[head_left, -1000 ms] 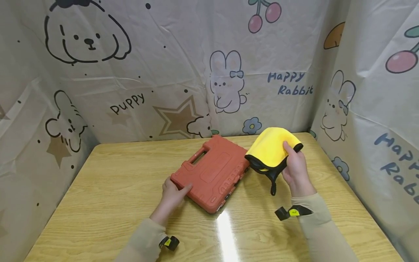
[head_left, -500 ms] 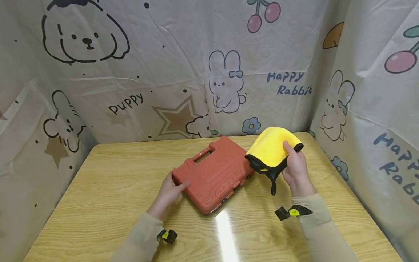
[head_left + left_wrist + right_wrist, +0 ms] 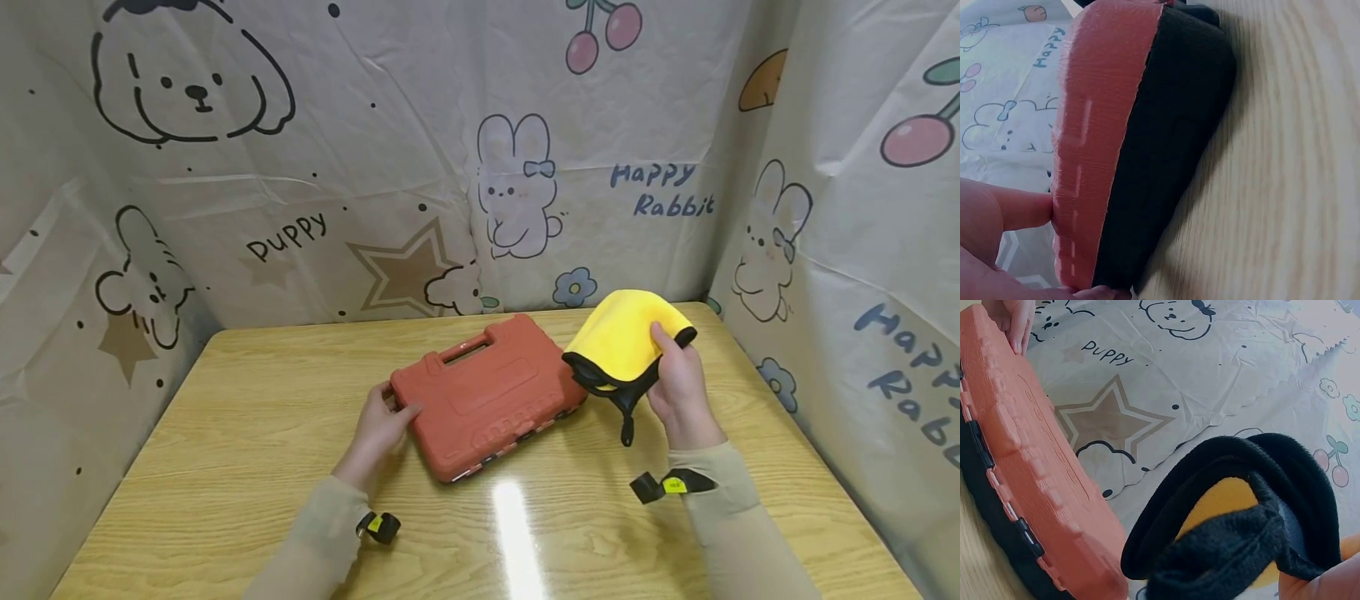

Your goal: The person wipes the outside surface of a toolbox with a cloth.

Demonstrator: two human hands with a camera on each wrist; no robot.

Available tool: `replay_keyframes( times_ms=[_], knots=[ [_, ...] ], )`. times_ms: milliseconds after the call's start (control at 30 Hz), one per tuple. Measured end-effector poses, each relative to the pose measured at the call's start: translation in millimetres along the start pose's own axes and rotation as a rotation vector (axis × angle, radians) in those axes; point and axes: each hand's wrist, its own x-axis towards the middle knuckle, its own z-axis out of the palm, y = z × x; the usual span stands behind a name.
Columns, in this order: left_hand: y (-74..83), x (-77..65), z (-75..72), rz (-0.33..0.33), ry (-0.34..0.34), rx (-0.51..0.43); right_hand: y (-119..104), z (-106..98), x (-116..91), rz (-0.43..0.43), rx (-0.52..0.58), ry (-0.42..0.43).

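A red tool case [image 3: 487, 392] with a black lower half [image 3: 1166, 125] lies on the wooden table, its handle side toward the back. My left hand [image 3: 378, 425] grips its left end, thumb on the red lid and fingers round the side. To the right, my right hand [image 3: 681, 387] holds a folded yellow cloth [image 3: 622, 337] with black edging above the table, thumb on top. A black loop [image 3: 627, 423] hangs down from the cloth. In the head view the cloth overlaps the case's right corner. Black latches [image 3: 982, 444] show along the case's front side.
The wooden table [image 3: 247, 450] stretches around the case. Behind it and along both sides hangs a pale printed curtain [image 3: 420, 100] with cartoon animals. Straps with small black cameras [image 3: 384, 528] sit on both wrists.
My left hand has turned the case clockwise, so its long front side faces nearer to me, and the hand has shifted slightly left and back. My right hand and the cloth stay nearly still.
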Motion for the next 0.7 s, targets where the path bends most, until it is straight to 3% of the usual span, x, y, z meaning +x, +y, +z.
replay_keyframes(
  times_ms=[400,700],
  knots=[
    [2.9,16.0,-3.0,0.012,-0.045,0.053,-0.2,-1.2,1.0,0.002,-0.003,0.002],
    [6.3,30.4,-1.6,-0.024,-0.151,0.08,-0.6,-2.0,0.8,0.006,0.0,-0.008]
  ],
)
